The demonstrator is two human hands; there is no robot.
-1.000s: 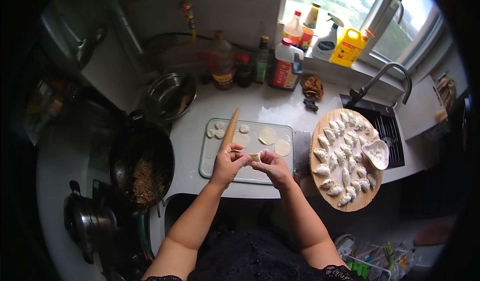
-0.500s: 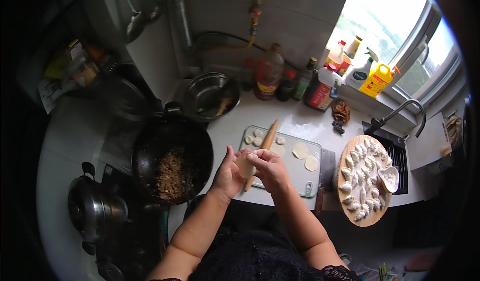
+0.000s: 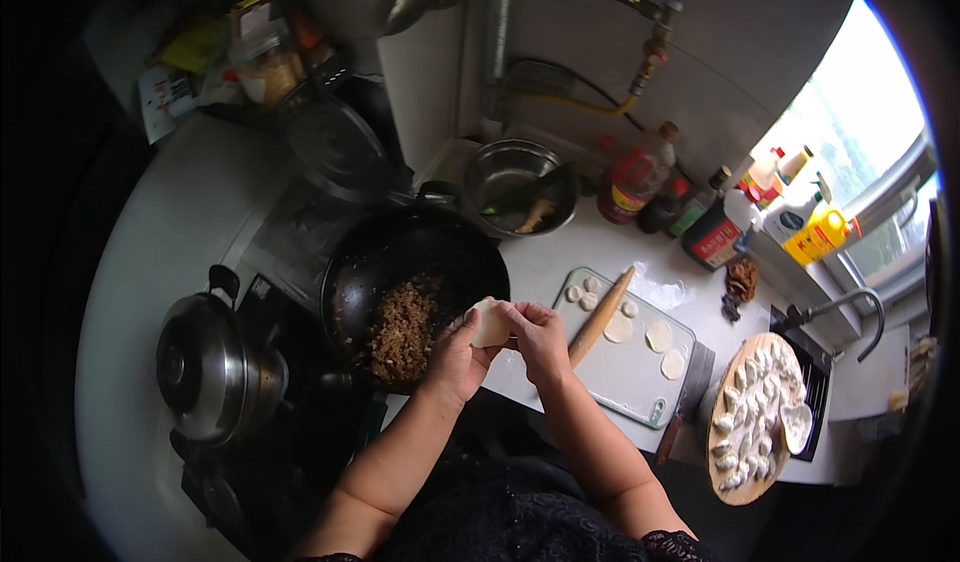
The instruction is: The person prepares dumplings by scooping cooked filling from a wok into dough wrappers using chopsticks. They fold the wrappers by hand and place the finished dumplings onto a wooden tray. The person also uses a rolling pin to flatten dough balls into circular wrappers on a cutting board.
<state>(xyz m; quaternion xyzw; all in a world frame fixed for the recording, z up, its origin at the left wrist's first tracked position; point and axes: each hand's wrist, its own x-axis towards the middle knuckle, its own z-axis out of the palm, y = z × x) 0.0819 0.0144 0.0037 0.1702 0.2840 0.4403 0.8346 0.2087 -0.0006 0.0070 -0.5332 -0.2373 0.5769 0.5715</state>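
A round, pale dumpling wrapper [image 3: 491, 324] is stretched between my two hands, beside the near right rim of the black wok [image 3: 470, 247]. My left hand [image 3: 456, 364] grips its lower left edge, and my right hand [image 3: 541, 340] pinches its right edge. Crumbly brown filling [image 3: 402, 334] lies in the wok. Right of my hands, a cutting board [image 3: 640, 394] carries a wooden rolling pin [image 3: 603, 316], several small dough pieces [image 3: 589, 301] and flat wrappers such as this one [image 3: 658, 337]. No filling is visible on the held wrapper.
A cleaver [image 3: 692, 390] lies along the board's right side. Floured dumplings [image 3: 735, 424] cover a round wooden board [image 3: 716, 472] near the sink, with a small white bowl [image 3: 797, 427] at its edge. A metal bowl [image 3: 490, 167], bottles [image 3: 640, 177] and a lidded pot [image 3: 205, 362] stand around.
The view has turned left, so the counter sits farther right in the picture. My hands have moved with the wrapper from the cutting board toward the wok.
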